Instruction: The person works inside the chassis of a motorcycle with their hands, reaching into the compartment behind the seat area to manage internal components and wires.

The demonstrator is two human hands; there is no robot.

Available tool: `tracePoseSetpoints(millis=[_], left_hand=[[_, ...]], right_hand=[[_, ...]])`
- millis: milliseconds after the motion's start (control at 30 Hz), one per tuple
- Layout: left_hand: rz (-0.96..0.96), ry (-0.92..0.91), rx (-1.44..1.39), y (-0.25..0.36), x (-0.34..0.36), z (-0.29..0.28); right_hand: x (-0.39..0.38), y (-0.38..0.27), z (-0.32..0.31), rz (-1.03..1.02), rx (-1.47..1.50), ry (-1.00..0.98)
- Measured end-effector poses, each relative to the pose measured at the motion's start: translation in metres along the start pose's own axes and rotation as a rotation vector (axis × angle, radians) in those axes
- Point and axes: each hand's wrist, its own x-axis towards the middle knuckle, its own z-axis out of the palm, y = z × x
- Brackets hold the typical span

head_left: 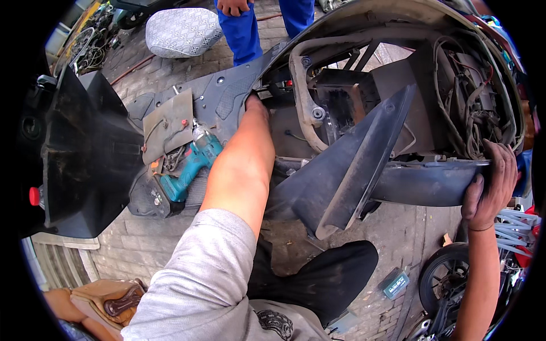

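One black front apron (pixel 91 159) is noted at far left. One flat grey plate (pixel 169 125) and one teal cordless driver (pixel 196 163) are laid on one footboard (pixel 233 91). One left hand (pixel 254 102) is mostly hidden in the gap beside it; whether anything is gripped there cannot be told. One pointed black panel (pixel 358 165) is slanted across the opening of one scooter body (pixel 398 25): dusty, probably light and stiff, its thin tip not to be levered on. One dark side panel (pixel 426 182) is set along the near side: likely thin plastic, springy, slippery with dust, brittle at any clips; best held by the rim at both ends. One right hand (pixel 492 196) is clasped over its rear end.
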Motion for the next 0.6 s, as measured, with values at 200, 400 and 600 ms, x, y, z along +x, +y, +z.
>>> tracePoseSetpoints(millis=[200, 400, 600], left_hand=[[-0.130, 0.080, -0.233, 0.008, -0.007, 0.000], [-0.210, 0.140, -0.369, 0.015, -0.002, -0.001], [-0.260, 0.158, -0.367, 0.023, 0.051, 0.030]], right_hand=[[-0.001, 0.003, 0.000, -0.001, -0.007, -0.014], [-0.001, 0.002, -0.001, 0.012, -0.004, -0.018], [0.001, 0.001, -0.002, 0.004, -0.016, -0.020]])
